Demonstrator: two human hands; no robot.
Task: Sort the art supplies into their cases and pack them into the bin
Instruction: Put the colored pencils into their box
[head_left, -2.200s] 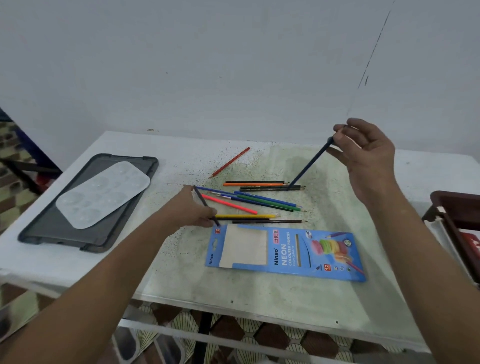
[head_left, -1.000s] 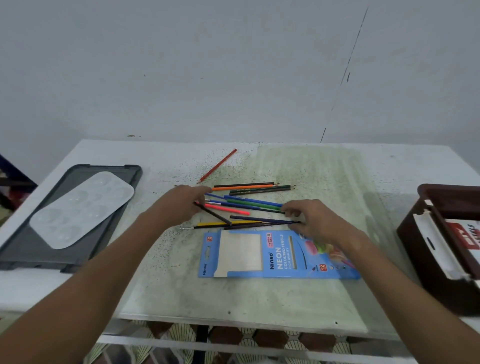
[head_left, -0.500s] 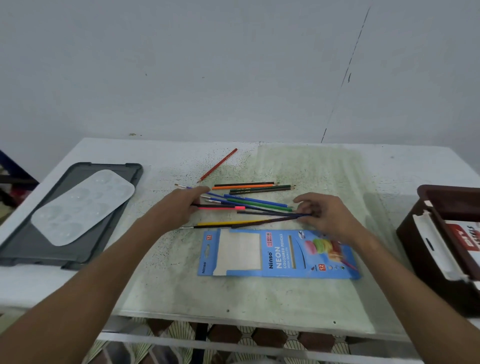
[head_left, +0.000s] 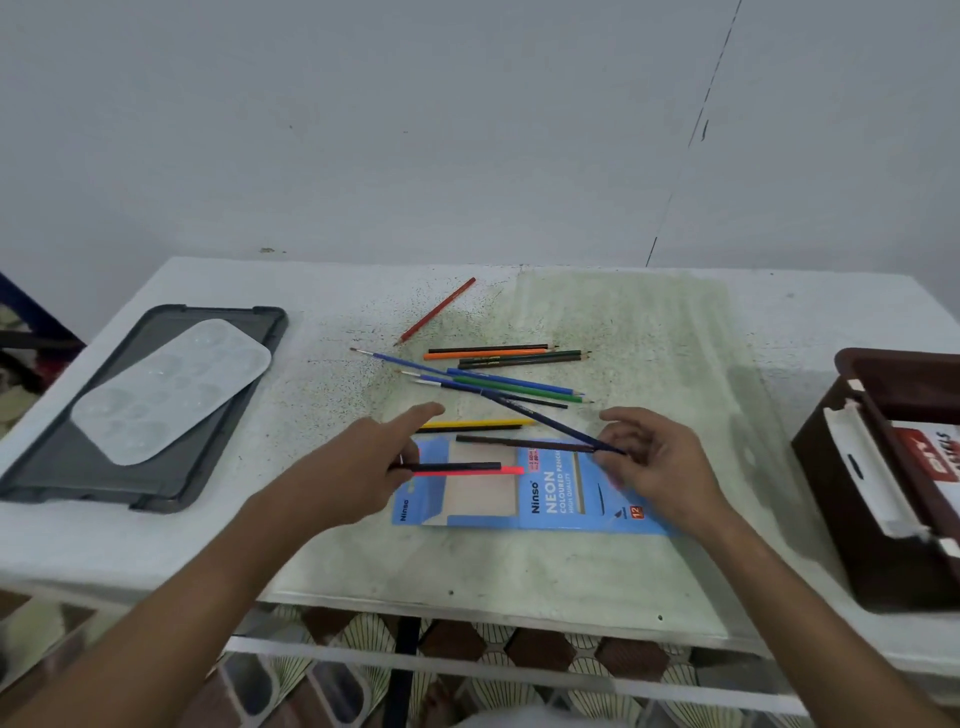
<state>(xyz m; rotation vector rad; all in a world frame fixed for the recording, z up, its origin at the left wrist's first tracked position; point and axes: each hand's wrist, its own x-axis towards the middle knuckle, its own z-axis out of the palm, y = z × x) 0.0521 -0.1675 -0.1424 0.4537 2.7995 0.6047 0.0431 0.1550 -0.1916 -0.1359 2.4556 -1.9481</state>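
Note:
A flat blue pencil case (head_left: 550, 499) lies on the table near the front. My left hand (head_left: 363, 467) holds a pink pencil (head_left: 467, 471) and a black pencil (head_left: 452, 466) above the case's left end, index finger stretched out. My right hand (head_left: 654, 462) pinches the ends of a dark blue pencil (head_left: 545, 418) and a brown pencil (head_left: 519, 443) over the case. Several loose pencils (head_left: 509, 387) and thin brushes (head_left: 395, 359) lie behind them. A red pencil (head_left: 436, 310) lies apart, farther back.
A grey tray (head_left: 171, 478) with a clear paint palette (head_left: 166, 389) sits at the left. A dark brown bin (head_left: 883, 467) holding a white-edged box stands at the right edge. A wall rises directly behind the table.
Both hands drew back toward the case: the left lifted the pink and black pencils, the right lifted the dark blue and brown pencils.

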